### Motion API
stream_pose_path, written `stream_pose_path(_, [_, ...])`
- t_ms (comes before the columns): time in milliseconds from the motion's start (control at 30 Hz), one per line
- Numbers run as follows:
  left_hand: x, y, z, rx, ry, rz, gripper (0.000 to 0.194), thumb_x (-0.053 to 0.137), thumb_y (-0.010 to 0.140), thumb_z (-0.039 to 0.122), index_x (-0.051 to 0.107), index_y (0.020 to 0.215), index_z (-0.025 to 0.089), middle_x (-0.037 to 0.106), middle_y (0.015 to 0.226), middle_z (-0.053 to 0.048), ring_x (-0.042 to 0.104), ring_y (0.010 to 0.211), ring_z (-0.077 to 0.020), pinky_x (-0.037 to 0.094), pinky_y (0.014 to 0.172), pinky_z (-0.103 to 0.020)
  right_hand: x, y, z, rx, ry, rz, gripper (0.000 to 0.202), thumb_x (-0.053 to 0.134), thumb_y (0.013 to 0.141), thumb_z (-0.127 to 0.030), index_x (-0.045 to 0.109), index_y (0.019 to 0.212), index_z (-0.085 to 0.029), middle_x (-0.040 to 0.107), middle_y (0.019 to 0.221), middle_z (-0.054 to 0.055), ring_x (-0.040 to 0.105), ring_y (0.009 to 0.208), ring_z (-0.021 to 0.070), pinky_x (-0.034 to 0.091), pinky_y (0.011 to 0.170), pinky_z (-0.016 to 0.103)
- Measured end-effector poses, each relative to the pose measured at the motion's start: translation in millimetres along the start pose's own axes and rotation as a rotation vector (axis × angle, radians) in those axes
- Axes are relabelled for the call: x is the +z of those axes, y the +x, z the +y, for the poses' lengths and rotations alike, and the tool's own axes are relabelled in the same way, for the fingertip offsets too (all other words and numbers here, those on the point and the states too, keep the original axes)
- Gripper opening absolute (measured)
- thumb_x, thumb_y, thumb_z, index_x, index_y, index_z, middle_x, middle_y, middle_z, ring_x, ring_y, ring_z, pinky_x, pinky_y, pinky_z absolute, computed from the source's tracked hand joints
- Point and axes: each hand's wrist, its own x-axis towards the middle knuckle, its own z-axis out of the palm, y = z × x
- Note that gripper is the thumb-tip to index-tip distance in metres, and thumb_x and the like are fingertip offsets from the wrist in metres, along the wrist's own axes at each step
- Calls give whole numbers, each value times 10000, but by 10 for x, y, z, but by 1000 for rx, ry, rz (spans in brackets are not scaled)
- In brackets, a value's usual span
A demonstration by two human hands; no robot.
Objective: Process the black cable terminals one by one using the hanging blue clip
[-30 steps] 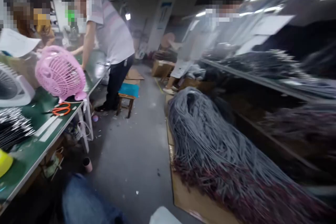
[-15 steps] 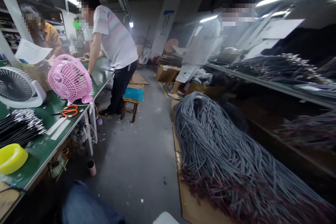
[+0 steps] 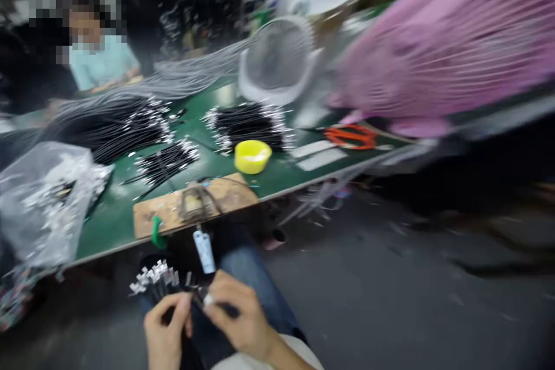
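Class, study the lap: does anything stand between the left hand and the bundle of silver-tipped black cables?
Nothing visible stands between the left hand and the silver-tipped black cables; their ends show just beyond its fingers. Blur hides whether they touch.

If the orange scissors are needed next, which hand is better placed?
Right, I'd judge: the right hand is nearer the scissors, off to the right; the left hand is farther across. But the right seems to pinch a small white piece.
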Motion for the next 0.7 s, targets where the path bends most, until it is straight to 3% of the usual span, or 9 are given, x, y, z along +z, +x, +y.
stream_pose_path(100, [21, 5, -86, -17, -17, 20, 359, 701, 650, 458, 655, 573, 110, 486, 395, 34, 453, 373, -93, 413, 424, -232, -33, -19, 99, 184, 67, 84, 198, 485, 882, -251, 611, 743, -190, 583, 650, 22, 558, 610, 149, 461, 551, 259])
stream_pose_path(233, [100, -61, -132, -48, -33, -5, 347, 726, 581, 461, 698, 600, 116, 523, 388, 1, 444, 349, -107, 380, 385, -240, -68, -7, 94, 311, 246, -99, 302, 463, 879, -381, 664, 792, -174, 634, 719, 57, 607, 675, 166, 500, 621, 255])
stream_pose_path(333, [146, -74, -139, -57, -35, -63, 347, 702, 604, 461, 698, 594, 114, 482, 361, 8, 397, 335, -89, 346, 366, -230, -73, -7, 70, 354, 294, -110, 247, 538, 839, -373, 654, 766, -167, 635, 711, 56, 603, 658, 163, 495, 594, 249])
stream_pose_path(533, [180, -53, -88, -43, 4, -114, 372, 626, 695, 459, 685, 562, 116, 436, 323, 22, 352, 303, -72, 307, 333, -207, -141, 8, 49, 159, -21, 31, 211, 576, 805, -166, 547, 596, -178, 535, 560, 2, 495, 559, 141, 410, 507, 257])
stream_pose_path(633, [173, -73, -11, -2, 62, -69, 246, 672, 676, 354, 710, 599, 123, 553, 384, -4, 469, 350, -107, 392, 379, -219, -174, 4, 49, 87, -8, -1, 156, 530, 825, -118, 571, 687, -178, 569, 627, 26, 517, 608, 154, 441, 539, 276])
stream_pose_path(700, [171, -96, 47, 39, 102, -23, 147, 708, 637, 276, 722, 600, 135, 658, 502, -34, 587, 471, -155, 480, 494, -246, -187, -6, 56, 47, 3, -30, 160, 505, 830, -92, 577, 718, -181, 575, 654, 33, 520, 632, 158, 453, 557, 282])
